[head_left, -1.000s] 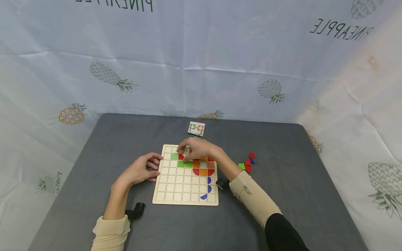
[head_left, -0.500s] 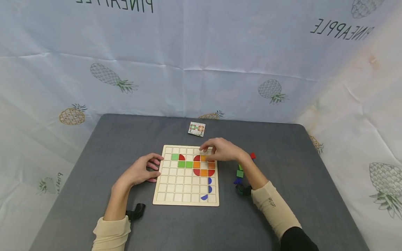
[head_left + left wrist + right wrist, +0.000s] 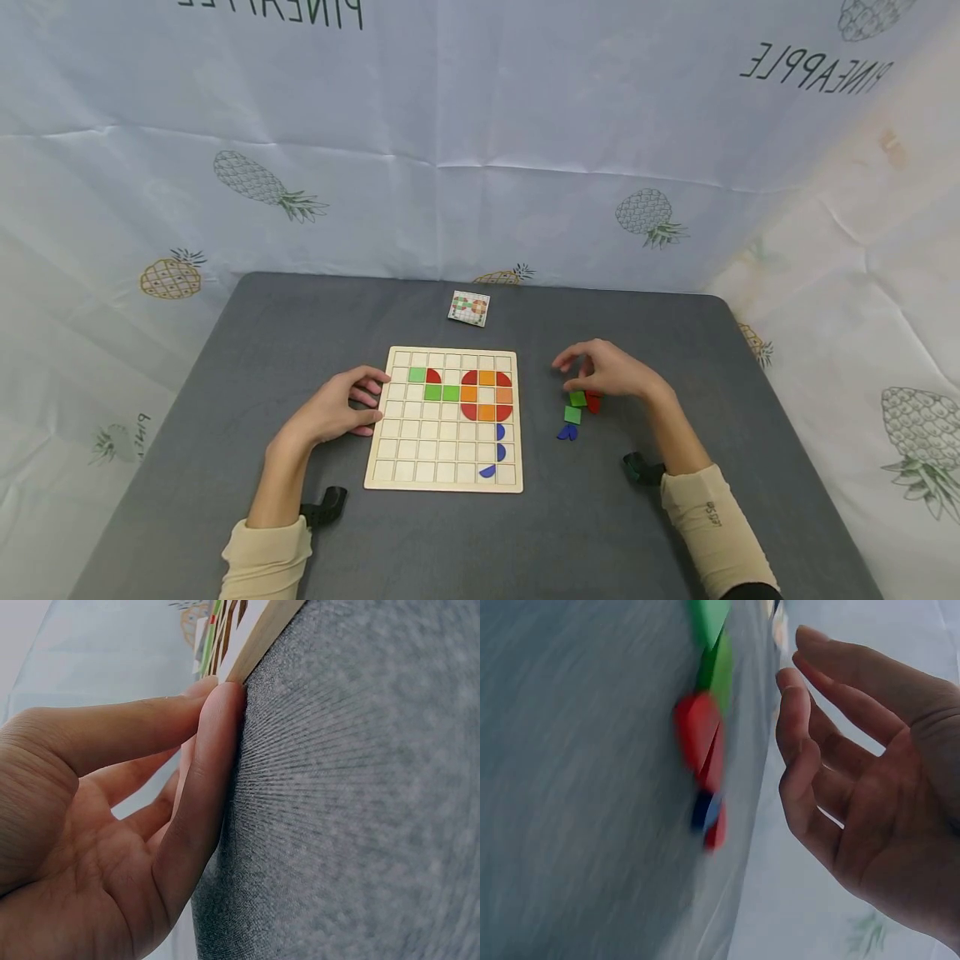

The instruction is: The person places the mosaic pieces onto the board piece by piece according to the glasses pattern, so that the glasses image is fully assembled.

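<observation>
My left hand (image 3: 340, 407) rests at the left edge of a pale wooden grid board (image 3: 412, 450); in the left wrist view its fingertips touch the board's edge (image 3: 262, 645). On the board lie green squares (image 3: 432, 392), a lone red quarter-round piece (image 3: 432, 376), a ring of red and orange pieces (image 3: 487, 412) and blue half-rounds (image 3: 501, 452). My right hand (image 3: 609, 368) hovers right of the board, fingers loosely bent and holding nothing. Below it are loose green squares (image 3: 572, 415), red pieces (image 3: 593, 403) and blue pieces (image 3: 567, 432). The right wrist view shows red pieces (image 3: 698, 731) apart from the fingers.
A small pattern card (image 3: 469, 307) lies behind the board on the grey table (image 3: 330, 317). Black wrist cameras (image 3: 324, 507) sit under both forearms. A pineapple-print curtain (image 3: 465, 108) hangs behind the table.
My right hand has moved right, from over the lone red quarter-round piece on the board to above the loose pieces. My left hand has stayed at the board's edge.
</observation>
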Demonstrator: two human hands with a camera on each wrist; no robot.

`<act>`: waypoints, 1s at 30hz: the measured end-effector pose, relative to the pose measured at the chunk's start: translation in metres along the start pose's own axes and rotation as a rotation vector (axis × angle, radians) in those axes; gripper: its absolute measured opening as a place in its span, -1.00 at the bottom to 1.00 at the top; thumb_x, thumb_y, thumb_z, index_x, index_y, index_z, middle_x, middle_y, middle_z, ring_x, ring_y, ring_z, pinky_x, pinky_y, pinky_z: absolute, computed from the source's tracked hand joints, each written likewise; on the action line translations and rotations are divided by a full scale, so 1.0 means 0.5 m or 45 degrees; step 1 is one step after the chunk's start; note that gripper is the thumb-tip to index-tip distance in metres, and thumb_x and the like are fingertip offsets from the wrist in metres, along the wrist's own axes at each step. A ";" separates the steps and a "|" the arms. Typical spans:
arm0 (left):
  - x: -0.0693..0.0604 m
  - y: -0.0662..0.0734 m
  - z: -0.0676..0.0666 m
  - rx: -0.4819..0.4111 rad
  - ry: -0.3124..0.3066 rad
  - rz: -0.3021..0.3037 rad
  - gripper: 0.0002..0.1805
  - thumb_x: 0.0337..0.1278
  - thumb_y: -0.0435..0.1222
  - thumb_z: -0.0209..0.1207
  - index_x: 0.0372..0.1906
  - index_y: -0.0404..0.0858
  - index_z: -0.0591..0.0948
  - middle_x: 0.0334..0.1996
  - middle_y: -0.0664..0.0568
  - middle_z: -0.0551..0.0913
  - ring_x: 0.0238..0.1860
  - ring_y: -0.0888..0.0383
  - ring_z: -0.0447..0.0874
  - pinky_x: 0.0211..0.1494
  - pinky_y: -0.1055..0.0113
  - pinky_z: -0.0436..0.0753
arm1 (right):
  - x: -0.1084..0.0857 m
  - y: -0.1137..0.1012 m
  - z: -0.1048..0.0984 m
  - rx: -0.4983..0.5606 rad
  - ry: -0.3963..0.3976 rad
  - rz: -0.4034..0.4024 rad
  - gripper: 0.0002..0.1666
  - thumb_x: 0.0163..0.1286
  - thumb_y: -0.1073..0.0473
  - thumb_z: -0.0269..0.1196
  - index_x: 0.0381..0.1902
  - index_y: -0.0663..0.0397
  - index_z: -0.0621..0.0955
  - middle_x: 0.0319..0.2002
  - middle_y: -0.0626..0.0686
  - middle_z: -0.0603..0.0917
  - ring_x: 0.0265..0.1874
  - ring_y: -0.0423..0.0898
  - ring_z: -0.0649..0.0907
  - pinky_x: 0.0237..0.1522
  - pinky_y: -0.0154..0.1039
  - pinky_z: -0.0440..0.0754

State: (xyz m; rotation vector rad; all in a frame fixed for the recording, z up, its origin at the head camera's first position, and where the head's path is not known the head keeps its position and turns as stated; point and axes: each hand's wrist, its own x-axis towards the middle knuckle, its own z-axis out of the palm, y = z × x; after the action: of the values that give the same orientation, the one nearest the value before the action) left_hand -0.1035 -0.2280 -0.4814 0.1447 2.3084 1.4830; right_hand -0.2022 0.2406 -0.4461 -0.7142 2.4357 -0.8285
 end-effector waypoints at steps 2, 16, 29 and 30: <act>0.000 0.001 0.000 -0.001 0.001 -0.004 -0.39 0.32 -0.53 0.38 0.43 -0.39 0.50 0.13 -0.31 0.50 0.02 -0.07 0.58 -0.24 0.17 0.90 | -0.016 0.017 -0.006 0.026 -0.008 0.027 -0.59 0.43 0.27 0.48 0.21 0.18 0.75 0.12 0.25 0.76 -0.37 -0.13 0.66 -0.36 -0.31 0.63; -0.001 0.001 0.000 -0.006 -0.001 -0.006 -0.39 0.33 -0.53 0.38 0.44 -0.39 0.49 0.13 -0.31 0.50 0.02 -0.06 0.58 -0.24 0.17 0.90 | -0.058 0.101 -0.022 0.023 -0.014 0.025 -0.66 0.39 0.29 0.50 0.10 0.19 0.78 0.06 0.24 0.73 -0.44 -0.23 0.58 -0.41 -0.35 0.61; 0.000 -0.001 0.002 -0.011 0.005 -0.004 -0.39 0.33 -0.54 0.37 0.44 -0.39 0.49 0.12 -0.31 0.49 0.02 -0.07 0.57 -0.24 0.17 0.90 | -0.053 0.124 -0.028 0.051 -0.036 -0.072 -0.68 0.38 0.26 0.53 0.07 0.20 0.79 0.05 0.26 0.74 -0.42 -0.26 0.61 -0.39 -0.37 0.64; 0.000 -0.001 0.002 -0.010 0.006 -0.006 -0.39 0.33 -0.54 0.37 0.43 -0.39 0.49 0.12 -0.31 0.49 0.01 -0.07 0.57 -0.24 0.17 0.90 | -0.053 0.124 -0.028 0.046 -0.035 -0.071 -0.68 0.38 0.26 0.53 0.06 0.18 0.80 0.05 0.25 0.74 -0.42 -0.26 0.60 -0.39 -0.37 0.63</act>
State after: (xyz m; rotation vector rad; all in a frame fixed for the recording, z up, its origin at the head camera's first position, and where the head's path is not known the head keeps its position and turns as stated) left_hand -0.1030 -0.2276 -0.4820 0.1338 2.3051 1.4918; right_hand -0.2100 0.3044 -0.4701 -0.7779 2.3800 -0.8760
